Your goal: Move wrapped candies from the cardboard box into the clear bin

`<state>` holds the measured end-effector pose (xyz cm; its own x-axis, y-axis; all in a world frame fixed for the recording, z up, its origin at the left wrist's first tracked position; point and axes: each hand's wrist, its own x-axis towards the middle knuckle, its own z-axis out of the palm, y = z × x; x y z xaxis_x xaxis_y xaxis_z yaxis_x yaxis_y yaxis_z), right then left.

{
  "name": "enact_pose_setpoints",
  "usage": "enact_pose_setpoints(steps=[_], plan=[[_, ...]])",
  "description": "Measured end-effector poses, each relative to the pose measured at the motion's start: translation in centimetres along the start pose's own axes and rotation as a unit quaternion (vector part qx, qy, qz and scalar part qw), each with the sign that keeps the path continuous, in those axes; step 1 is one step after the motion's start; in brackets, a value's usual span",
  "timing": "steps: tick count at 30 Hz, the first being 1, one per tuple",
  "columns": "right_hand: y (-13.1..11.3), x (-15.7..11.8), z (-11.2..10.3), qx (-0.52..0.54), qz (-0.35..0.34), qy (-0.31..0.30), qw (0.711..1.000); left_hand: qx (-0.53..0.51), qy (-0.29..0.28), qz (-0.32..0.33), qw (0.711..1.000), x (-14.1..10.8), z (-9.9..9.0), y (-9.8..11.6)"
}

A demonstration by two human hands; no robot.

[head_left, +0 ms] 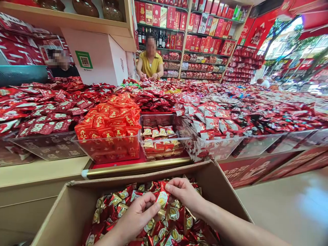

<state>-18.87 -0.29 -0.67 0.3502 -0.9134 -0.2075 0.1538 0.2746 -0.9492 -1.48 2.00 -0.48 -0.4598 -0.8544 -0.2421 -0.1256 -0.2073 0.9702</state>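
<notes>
Over an open cardboard box [57,208], both of my hands hold one red and gold wrapped candy [163,198] upright. My left hand [140,213] pinches its lower left side between thumb and fingers. On the upper right, my right hand [186,193] grips its edge with thumb and curled fingers. Many loose candies [123,194] in the same kind of wrapper fill the box beneath. Beyond the box's far wall, a clear plastic bin [166,119] contains gold and red packets standing in rows, lower than the heaps beside it.
Left of that bin, another bin [106,148] is heaped with orange-red packets. White and red packets [211,119] pile up on the right. A person in a yellow top [151,63] stands behind the counter, before shelves of red boxes [174,18]. Pale floor [287,201] shows at right.
</notes>
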Motion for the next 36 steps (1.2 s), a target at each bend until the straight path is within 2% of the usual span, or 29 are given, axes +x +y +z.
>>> enact_pose_setpoints(steps=[2,4,8,10,12,14,16,19,21,25,27,29,31,33,34,36], plan=[[-0.2,0.0,0.0,-0.012,-0.005,-0.001,1.000,-0.022,0.013,-0.010,1.000,0.0,0.2,-0.1],[-0.4,0.0,0.0,-0.020,-0.015,-0.002,1.000,-0.088,0.007,-0.033,0.996,-0.2,0.5,0.1],[-0.7,-0.3,0.0,-0.049,-0.064,-0.005,0.997,-0.293,-0.027,-0.115,0.949,-1.0,1.3,0.9],[-0.7,-0.4,0.2,-0.053,-0.080,-0.020,0.995,-0.328,-0.016,-0.139,0.934,-1.1,1.6,1.1],[-0.5,-0.4,0.3,-0.010,-0.060,-0.035,0.998,-0.315,0.034,-0.128,0.940,-0.9,1.7,0.9],[-0.3,-0.3,0.4,0.057,-0.016,-0.045,0.997,-0.278,0.100,-0.084,0.952,-0.4,1.5,0.6],[-0.2,-0.3,0.4,0.078,0.010,-0.058,0.995,-0.222,0.140,-0.033,0.964,0.0,1.2,0.3],[-0.3,-0.4,0.4,0.016,0.004,-0.065,0.998,-0.169,0.129,0.000,0.977,0.2,0.7,0.4],[-0.5,-0.5,0.4,-0.012,0.005,-0.046,0.999,-0.160,0.114,-0.009,0.980,0.0,0.6,0.8],[-0.3,-0.6,0.5,-0.002,0.011,-0.023,1.000,-0.138,0.111,-0.027,0.984,-0.4,0.6,1.3],[-0.1,-0.7,0.5,-0.027,-0.015,-0.026,0.999,-0.131,0.112,-0.018,0.985,-0.6,0.7,1.3],[-0.7,-0.9,0.4,-0.100,-0.056,-0.024,0.993,-0.124,0.108,-0.009,0.986,-0.7,0.6,1.2],[-2.8,-1.5,0.3,-0.211,-0.124,-0.012,0.970,-0.127,0.092,0.000,0.988,-0.9,0.4,1.3],[-6.6,-2.1,0.2,-0.328,-0.225,0.022,0.917,-0.139,0.080,0.003,0.987,-0.9,0.0,1.4],[-9.0,-2.2,0.2,-0.382,-0.281,0.046,0.879,-0.145,0.079,0.002,0.986,-0.9,-0.3,1.4],[-13.9,-1.9,0.2,-0.497,-0.367,0.107,0.779,-0.148,0.088,-0.004,0.985,-0.8,-0.7,1.2]])
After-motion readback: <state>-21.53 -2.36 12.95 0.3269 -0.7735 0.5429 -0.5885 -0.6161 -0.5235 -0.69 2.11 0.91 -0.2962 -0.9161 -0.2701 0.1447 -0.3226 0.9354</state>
